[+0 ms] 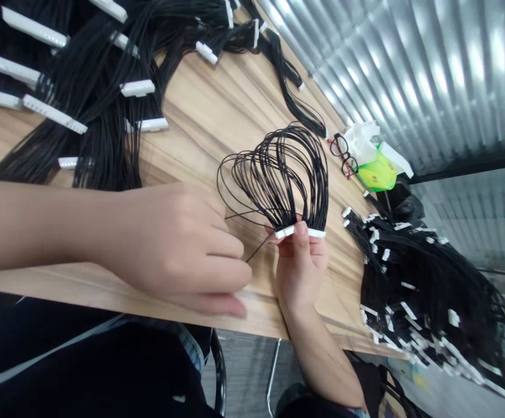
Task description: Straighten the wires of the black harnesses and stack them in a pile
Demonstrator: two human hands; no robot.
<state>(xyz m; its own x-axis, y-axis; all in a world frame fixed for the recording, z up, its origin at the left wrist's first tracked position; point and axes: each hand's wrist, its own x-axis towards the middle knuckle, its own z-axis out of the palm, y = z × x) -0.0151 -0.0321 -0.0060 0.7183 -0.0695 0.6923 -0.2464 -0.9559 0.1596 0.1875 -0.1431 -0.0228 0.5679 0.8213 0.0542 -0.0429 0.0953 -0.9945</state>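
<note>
My right hand (300,267) pinches a long white connector (284,232), thumb over its face and fingers behind it. From the connector a bundle of thin black wires (317,168) loops up and over to the left. My left hand (191,249) is curled with its back to me, left of the connector. One black wire (259,248) stretches from near the connector's left end to these fingers, and the left hand seems closed on it. The left fingertips are mostly hidden and slightly blurred.
Many black wire harnesses (100,75) with white connectors cover the table's (209,110) upper left. Another large pile (426,273) hangs over the right end. Glasses (343,155) and a green and white packet (378,171) lie by the corrugated metal wall (409,69).
</note>
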